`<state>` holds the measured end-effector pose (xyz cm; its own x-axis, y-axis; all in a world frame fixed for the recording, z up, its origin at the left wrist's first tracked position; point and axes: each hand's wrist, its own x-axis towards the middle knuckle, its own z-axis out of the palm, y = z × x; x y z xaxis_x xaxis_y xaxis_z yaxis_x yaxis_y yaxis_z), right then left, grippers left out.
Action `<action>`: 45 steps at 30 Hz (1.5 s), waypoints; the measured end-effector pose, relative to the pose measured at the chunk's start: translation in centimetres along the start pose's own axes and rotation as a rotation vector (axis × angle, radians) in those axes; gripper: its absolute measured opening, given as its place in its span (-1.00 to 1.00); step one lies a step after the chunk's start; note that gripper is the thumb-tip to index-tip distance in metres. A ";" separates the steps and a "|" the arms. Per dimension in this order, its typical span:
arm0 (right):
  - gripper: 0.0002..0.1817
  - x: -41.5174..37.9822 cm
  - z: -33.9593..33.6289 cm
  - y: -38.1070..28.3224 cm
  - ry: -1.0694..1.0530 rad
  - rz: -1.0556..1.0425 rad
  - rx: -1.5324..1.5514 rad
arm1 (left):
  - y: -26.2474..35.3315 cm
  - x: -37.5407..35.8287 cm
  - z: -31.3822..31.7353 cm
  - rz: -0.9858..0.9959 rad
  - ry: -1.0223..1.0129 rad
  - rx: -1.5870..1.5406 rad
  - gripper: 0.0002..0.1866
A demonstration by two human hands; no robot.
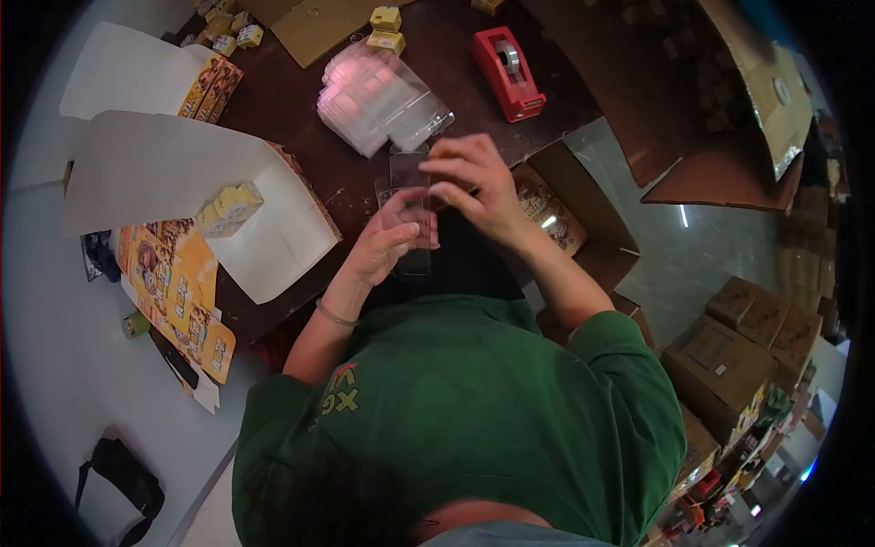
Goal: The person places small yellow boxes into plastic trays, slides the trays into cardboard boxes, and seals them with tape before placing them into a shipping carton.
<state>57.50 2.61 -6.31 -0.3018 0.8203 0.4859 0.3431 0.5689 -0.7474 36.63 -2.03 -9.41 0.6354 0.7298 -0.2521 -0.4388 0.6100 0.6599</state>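
My left hand (392, 239) is wrapped round a clear plastic box (410, 260), which stands upright in front of my green shirt. Over the upper end of the box, my right hand (474, 187) has its fingers bent and partly spread, slightly blurred; nothing shows held in it. Beyond both hands a pile of flat clear plastic sleeves (369, 100) lies on the dark table (292, 105). Small yellow boxes (386, 41) sit just behind the pile.
A red tape dispenser (509, 75) stands at the back right. Open white-lined cartons (196, 164) are at the left, one holding a yellow block (230, 210). Large open cardboard boxes (720, 178) flank the table on the right, with stacked cartons (720, 365) below.
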 end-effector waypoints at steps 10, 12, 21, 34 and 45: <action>-0.87 -6.2 3.5 -2.7 -0.246 0.170 0.428 | -2.3 -3.2 1.3 -0.093 0.278 -0.175 -0.45; -0.90 -7.4 3.3 -1.5 -0.135 0.390 0.459 | -4.1 -4.5 -0.1 -0.147 0.276 -0.054 -0.52; -0.73 -7.6 6.7 -3.7 -0.302 0.300 0.295 | -7.2 -6.6 -0.2 0.025 0.438 -0.063 -0.46; -0.75 -6.3 3.4 -4.1 -0.220 0.097 0.242 | -3.7 -5.3 0.4 0.204 0.237 0.386 0.16; -0.06 -1.6 -0.2 -4.1 0.030 0.196 0.020 | 0.3 -0.5 2.4 0.465 0.418 0.949 -0.25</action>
<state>56.74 -1.04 -3.90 -0.2042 0.9166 0.3437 0.3749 0.3975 -0.8375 37.72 -2.91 -7.44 0.1970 0.9787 0.0581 0.1946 -0.0971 0.9761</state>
